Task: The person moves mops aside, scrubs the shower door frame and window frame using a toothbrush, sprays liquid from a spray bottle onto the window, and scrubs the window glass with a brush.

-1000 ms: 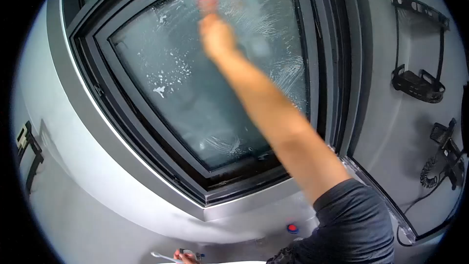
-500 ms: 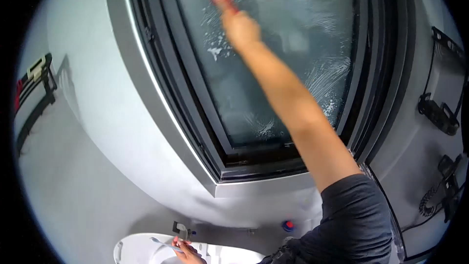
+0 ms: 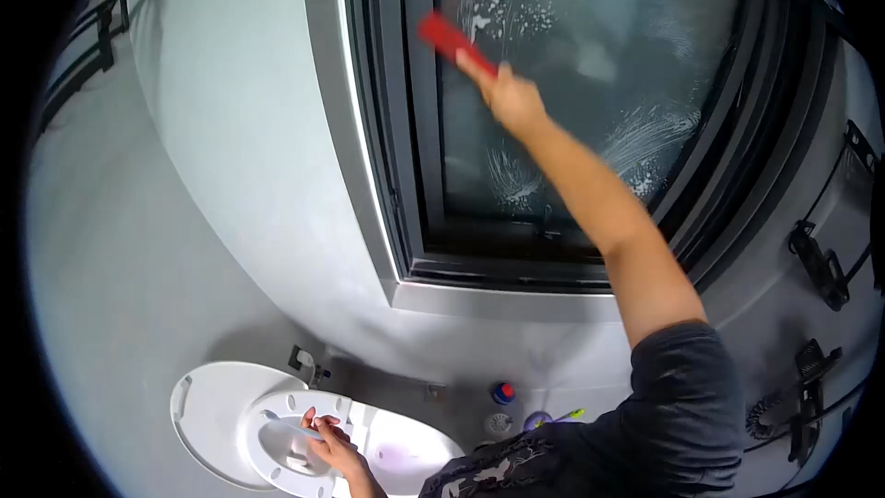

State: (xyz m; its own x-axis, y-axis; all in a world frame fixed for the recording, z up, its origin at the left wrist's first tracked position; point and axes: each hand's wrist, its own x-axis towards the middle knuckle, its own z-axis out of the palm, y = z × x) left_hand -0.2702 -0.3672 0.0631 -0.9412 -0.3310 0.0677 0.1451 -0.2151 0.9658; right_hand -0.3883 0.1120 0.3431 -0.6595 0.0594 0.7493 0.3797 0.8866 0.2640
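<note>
My right hand (image 3: 513, 101) is closed round the handle of a red brush (image 3: 446, 35), a little blurred by motion. The brush is at the left side of the frosted window pane (image 3: 572, 120), its head over the dark window frame (image 3: 422, 120). White foam (image 3: 516, 9) and streaks mark the glass at the upper left, the bottom and the right. Down at the lower left, my left hand (image 3: 332, 443) grips a slim light-blue tool like a toothbrush (image 3: 286, 421). That hand is above the white toilet (image 3: 406, 438), whose lid is raised.
A blue bottle with a red cap (image 3: 503, 393) stands on the floor by the wall. Near it are a floor drain (image 3: 498, 423) and a purple item (image 3: 536, 420). Black shower fittings (image 3: 816, 263) hang on the right wall, and a dark rack (image 3: 97, 28) on the left wall.
The view has shifted, bringing more of the toilet and floor into sight. On the window, the red brush in my right hand has moved down and left. My left hand keeps its tool.
</note>
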